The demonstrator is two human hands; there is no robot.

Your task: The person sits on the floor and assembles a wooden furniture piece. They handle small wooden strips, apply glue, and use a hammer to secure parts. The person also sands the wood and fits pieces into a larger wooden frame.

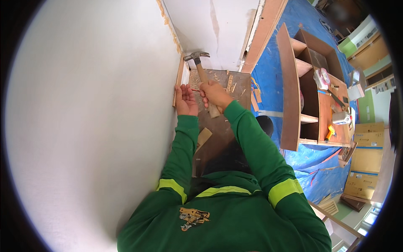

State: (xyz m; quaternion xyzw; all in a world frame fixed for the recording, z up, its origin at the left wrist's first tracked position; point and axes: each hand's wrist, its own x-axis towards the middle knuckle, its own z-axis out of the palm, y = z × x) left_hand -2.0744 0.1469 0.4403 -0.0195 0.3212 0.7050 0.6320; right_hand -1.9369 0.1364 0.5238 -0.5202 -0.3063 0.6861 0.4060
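My right hand [215, 94] is wrapped round the wooden handle of a claw hammer [202, 71]. The metal head is up near the wall corner, and the handle's butt sticks out below my fist. A thin red piece [195, 90] shows between my two hands; its kind I cannot make out. My left hand [187, 101] is palm up with its fingers stretched out, beside a narrow wooden strip [179, 77] that runs along the foot of the white wall [96, 117]. I see nothing held in it.
Wood chips and offcuts [230, 82] litter the brown floor board [218, 134]; a wood piece [203, 138] lies by my left forearm. A wooden door frame [262, 35] rises ahead. Rightward, a wooden cabinet [289, 92] bearing tools lies on blue sheeting [268, 69], with cardboard boxes [365, 164] beyond.
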